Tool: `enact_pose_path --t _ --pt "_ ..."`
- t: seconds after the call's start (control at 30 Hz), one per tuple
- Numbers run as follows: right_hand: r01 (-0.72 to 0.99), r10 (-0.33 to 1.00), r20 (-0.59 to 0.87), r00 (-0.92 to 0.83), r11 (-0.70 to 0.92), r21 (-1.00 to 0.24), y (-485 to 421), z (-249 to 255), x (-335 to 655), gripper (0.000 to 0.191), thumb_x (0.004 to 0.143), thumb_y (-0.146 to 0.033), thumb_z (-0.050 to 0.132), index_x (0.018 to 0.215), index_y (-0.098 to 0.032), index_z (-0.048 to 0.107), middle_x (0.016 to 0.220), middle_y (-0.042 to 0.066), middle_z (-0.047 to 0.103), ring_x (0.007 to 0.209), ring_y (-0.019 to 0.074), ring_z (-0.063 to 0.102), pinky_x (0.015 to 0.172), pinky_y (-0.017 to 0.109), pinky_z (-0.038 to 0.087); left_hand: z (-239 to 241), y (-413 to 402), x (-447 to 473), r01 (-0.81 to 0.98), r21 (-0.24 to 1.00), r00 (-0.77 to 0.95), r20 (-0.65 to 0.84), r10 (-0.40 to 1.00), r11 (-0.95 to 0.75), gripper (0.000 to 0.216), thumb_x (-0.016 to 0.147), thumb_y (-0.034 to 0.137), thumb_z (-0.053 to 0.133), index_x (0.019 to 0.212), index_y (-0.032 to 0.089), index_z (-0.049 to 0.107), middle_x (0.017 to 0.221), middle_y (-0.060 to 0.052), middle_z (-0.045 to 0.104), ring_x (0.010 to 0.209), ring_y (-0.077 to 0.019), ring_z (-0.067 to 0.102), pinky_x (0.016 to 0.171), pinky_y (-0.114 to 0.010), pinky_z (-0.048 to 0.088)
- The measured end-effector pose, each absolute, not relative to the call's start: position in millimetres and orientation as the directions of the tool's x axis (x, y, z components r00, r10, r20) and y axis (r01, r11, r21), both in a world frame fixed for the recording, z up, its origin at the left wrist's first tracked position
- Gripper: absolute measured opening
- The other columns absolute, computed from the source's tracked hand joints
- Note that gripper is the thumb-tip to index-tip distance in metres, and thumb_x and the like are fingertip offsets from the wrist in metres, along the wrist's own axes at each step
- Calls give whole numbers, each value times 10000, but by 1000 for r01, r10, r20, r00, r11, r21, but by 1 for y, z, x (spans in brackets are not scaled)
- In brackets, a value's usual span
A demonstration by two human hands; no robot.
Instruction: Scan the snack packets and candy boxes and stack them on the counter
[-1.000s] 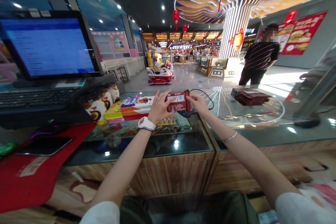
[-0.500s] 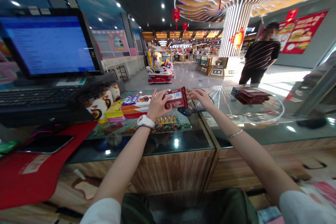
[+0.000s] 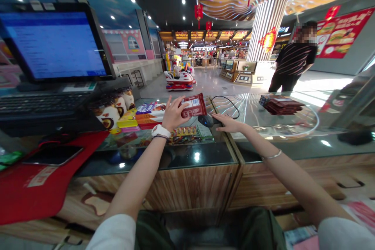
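My left hand [image 3: 172, 114], with a white watch on the wrist, is closed on a dark red-brown snack packet [image 3: 193, 106]. A white barcode label on the packet faces me. Just right of and below it lies a black barcode scanner [image 3: 206, 120] with a small blue light. Reaching to the scanner's handle is my right hand [image 3: 230, 122], its fingers stretched out and thumb apart. The hand partly covers the handle; I cannot tell how firmly it touches. More red-brown packets [image 3: 283, 105] are stacked on the glass counter to the right.
Boxed snacks [image 3: 150, 115] and patterned bags [image 3: 113, 111] stand left on the counter, beside a monitor [image 3: 55, 43] and keyboard [image 3: 43, 101]. A phone [image 3: 54, 155] rests on a red mat [image 3: 26, 195]. A black cable [image 3: 234, 103] loops behind the scanner. A person [image 3: 294, 58] stands beyond the counter.
My right hand has come away from beside the packet and dropped down to the scanner's handle. My left hand still holds the packet, nearly in place.
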State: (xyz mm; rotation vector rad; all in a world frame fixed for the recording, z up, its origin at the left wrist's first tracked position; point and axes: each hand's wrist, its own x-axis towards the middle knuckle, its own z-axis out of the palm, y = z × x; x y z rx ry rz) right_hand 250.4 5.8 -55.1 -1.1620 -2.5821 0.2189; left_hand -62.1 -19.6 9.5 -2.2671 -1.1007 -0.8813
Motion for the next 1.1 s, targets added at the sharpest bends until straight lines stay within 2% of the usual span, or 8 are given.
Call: enact_pose_path --t 0.1,0.3,0.47,0.53,0.67,0.8,0.97,1.1 --pt "728 754 219 -619 656 -200 1 -52 247 707 895 -274 587 1544 -204 318 1595 160 342 1459 331 347 1159 579 310 10 -19 -62 815 -117 468 711 525 -567 438 747 349 727 1156 215 642 1467 -141 523 1336 -331 505 1229 -632 153" --pt "750 742 293 -602 652 -110 -8 -42 243 579 855 -129 564 1426 -172 482 1360 157 599 1221 290 595 1036 451 455 10 -18 -64 819 -99 446 730 519 -564 421 753 364 726 1141 223 647 1468 -134 523 1336 -334 505 1227 -628 164" --pt "768 745 310 -591 637 -66 -12 -39 241 638 773 -132 585 1404 -127 494 1268 165 599 1091 284 635 962 406 484 12 -20 -65 838 -87 415 743 525 -539 431 752 363 731 1150 225 638 1458 -137 531 1334 -326 507 1232 -611 161" --pt "779 747 343 -569 623 -65 -15 -36 242 600 761 -160 586 1357 -128 529 1244 159 593 1057 281 638 942 400 489 13 -21 -65 849 -74 388 759 523 -523 445 753 374 735 1159 227 630 1454 -137 535 1329 -324 512 1233 -609 157" --pt "760 700 480 -528 642 -102 -18 -27 245 463 776 -224 567 1232 -144 571 1193 148 605 1101 292 604 953 405 480 14 -23 -67 871 -32 320 794 517 -490 453 750 402 746 1155 239 624 1462 -124 528 1333 -326 508 1234 -610 152" --pt "716 665 598 -448 667 -205 -21 -22 245 512 781 -297 560 1275 -166 524 1188 144 632 1075 317 610 908 427 497 14 -21 -70 874 -23 303 806 508 -485 460 749 403 745 1158 233 623 1470 -130 516 1337 -328 501 1235 -613 143" --pt "711 704 619 -348 628 -314 -26 -23 243 621 806 -345 527 1399 -175 458 994 100 725 905 335 676 766 411 518 11 -19 -70 859 -44 351 775 525 -510 452 752 374 733 1168 234 626 1471 -135 513 1345 -334 491 1232 -625 134" --pt "749 735 594 -327 585 -312 -28 -23 241 568 810 -398 565 1337 -186 547 915 84 753 879 339 697 737 386 520 7 -18 -67 850 -87 404 741 537 -520 444 767 390 716 1171 229 629 1473 -138 513 1354 -327 484 1229 -631 147"
